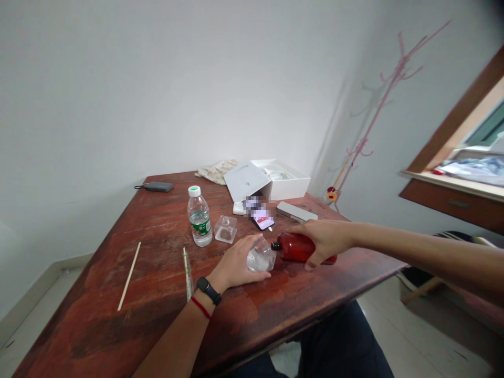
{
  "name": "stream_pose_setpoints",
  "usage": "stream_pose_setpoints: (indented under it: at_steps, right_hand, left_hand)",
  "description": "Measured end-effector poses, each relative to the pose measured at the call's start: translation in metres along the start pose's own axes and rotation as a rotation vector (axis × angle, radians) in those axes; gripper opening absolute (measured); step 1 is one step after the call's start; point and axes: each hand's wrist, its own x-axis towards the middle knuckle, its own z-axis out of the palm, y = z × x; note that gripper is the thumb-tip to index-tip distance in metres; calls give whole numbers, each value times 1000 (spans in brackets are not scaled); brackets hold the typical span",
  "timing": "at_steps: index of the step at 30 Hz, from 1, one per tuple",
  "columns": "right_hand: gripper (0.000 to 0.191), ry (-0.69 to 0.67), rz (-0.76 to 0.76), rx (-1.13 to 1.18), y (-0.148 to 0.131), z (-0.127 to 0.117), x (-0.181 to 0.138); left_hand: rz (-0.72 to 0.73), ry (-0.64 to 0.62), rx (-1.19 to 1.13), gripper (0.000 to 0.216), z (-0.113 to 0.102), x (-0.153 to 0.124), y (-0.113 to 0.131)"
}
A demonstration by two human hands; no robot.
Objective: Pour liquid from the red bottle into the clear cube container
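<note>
Left hand clasped around clear container, right hand gripping tipped red bottle, mouth just beside container

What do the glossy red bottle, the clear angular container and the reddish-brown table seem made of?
Glossy red bottle: plastic or glass, smooth and shiny. Clear angular container: glass or clear plastic, see-through with bright edges. Reddish-brown table: probably varnished wood, streaked with a soft sheen.

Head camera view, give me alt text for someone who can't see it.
A person's right hand holds a red bottle tipped sideways, its mouth close to a clear container in the left hand, at a wooden table. Farther back are a green-labelled water bottle, a phone and an open white box.
</note>
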Motion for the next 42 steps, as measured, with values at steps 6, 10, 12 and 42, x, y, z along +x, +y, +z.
stream_pose_setpoints:
  at_steps: [6, 10, 12, 42]
  right_hand:
    - [102, 33, -21, 35, 8, 11, 0]
    - [99, 57, -23, 93, 13, 19, 1]
    - [98, 62, -27, 123, 15, 23, 1]
    - [99, 406, -635, 1122, 48, 82, 107]
  left_hand:
    - [-11, -9, 4, 103, -1, 1, 1]
    - [-25, -12, 8, 105, -2, 1, 2]
    - [-34, -12, 11, 105, -3, 1, 1]
    - [-258, 27, 54, 119, 2, -14, -9]
